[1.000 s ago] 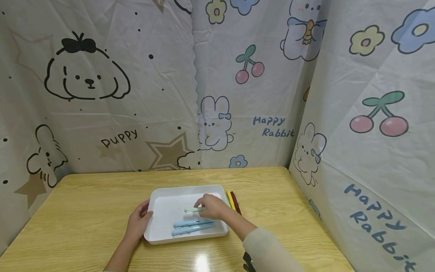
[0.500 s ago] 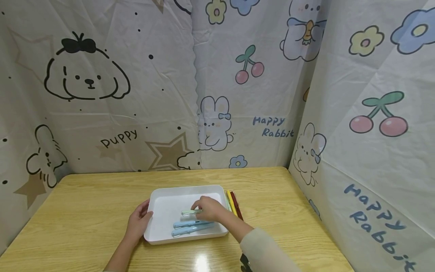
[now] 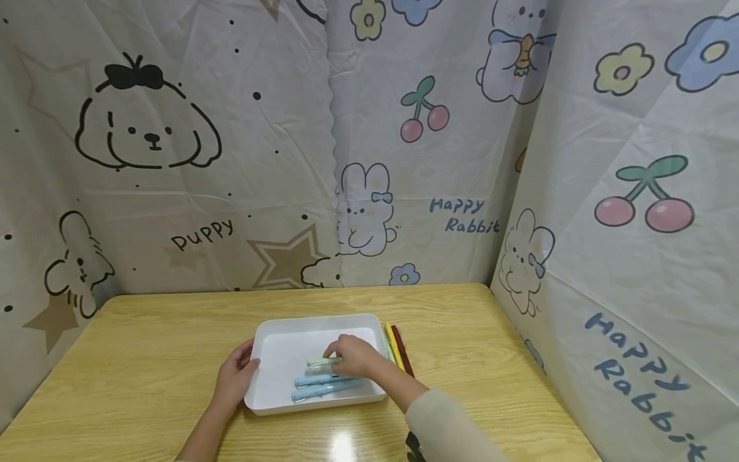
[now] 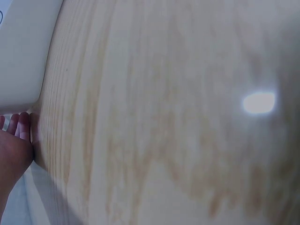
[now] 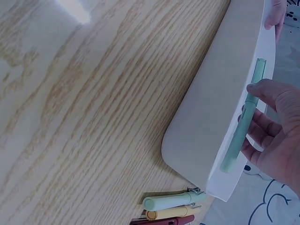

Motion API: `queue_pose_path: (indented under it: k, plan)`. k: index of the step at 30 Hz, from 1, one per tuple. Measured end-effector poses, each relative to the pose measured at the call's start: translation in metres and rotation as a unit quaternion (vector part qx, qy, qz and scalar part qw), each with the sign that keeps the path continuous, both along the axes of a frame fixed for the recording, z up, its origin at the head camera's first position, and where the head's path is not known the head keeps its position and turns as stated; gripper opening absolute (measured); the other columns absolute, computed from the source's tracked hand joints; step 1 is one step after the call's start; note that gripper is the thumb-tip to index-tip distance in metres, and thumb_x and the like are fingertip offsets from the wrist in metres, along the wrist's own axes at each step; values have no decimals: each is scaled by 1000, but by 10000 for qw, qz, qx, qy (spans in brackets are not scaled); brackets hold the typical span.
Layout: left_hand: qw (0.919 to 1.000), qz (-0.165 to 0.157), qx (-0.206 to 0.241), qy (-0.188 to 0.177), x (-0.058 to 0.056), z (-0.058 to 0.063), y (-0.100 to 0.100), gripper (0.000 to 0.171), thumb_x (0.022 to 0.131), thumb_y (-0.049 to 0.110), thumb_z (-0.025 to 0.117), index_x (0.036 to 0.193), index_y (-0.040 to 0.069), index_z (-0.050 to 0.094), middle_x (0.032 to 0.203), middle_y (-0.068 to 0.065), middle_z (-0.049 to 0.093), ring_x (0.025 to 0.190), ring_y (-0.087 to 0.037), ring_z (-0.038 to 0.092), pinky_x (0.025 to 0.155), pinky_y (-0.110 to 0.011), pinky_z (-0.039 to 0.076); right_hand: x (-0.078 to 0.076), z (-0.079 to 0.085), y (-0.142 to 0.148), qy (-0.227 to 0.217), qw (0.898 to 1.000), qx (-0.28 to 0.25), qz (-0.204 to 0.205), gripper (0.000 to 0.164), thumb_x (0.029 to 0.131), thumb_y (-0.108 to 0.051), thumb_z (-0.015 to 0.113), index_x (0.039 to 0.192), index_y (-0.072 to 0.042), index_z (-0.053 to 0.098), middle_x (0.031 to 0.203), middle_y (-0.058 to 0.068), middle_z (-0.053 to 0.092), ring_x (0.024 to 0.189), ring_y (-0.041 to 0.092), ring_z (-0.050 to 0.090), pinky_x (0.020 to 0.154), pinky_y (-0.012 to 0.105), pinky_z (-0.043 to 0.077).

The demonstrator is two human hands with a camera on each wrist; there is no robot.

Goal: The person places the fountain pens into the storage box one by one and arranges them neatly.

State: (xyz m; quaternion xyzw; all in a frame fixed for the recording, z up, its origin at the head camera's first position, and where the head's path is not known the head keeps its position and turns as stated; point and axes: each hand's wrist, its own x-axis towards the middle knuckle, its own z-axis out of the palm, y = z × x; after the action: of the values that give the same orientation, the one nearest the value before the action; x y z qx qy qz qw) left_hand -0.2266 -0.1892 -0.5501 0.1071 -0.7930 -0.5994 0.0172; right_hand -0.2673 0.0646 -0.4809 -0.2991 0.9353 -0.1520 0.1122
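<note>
My right hand [image 3: 355,356] pinches a light green pen [image 5: 242,125] between thumb and fingers over the white tray [image 3: 283,346]. In the right wrist view the pen shows nearly full length, its middle crossed by the thumb tip. Two light blue pens [image 3: 326,390] lie side by side in the tray's near part, their right ends partly hidden by the right hand. At the tray's left side my left hand [image 3: 233,375] holds the edge, thumb at the rim and fingers along the outer wall. Only part of the left hand [image 4: 16,145] appears in the left wrist view.
Beside the tray's right wall lie a second green pen [image 5: 171,201], a yellow pen [image 3: 394,346] and a dark red pen [image 3: 402,350] on the wooden table [image 3: 173,346]. A printed cloth [image 3: 231,128] hangs behind the table and along its sides.
My right hand has shifted slightly left and nearer with the green pen, then nearly stopped. The left hand, tray and blue pens have stayed in place.
</note>
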Motion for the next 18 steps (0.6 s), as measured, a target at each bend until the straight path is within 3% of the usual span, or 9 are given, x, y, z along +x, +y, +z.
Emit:
queue_pose_path:
  k: [18]
  plan:
    - [9999, -49, -123, -6, 1, 2, 0, 49, 96, 9, 43, 143, 3, 33, 144, -23, 38, 129, -33, 41, 103, -37, 40, -1, -7, -7, 34, 9999, 99, -39, 25, 80, -17, 67, 104, -20, 72, 86, -6, 63, 75, 4, 50, 69, 19, 45]
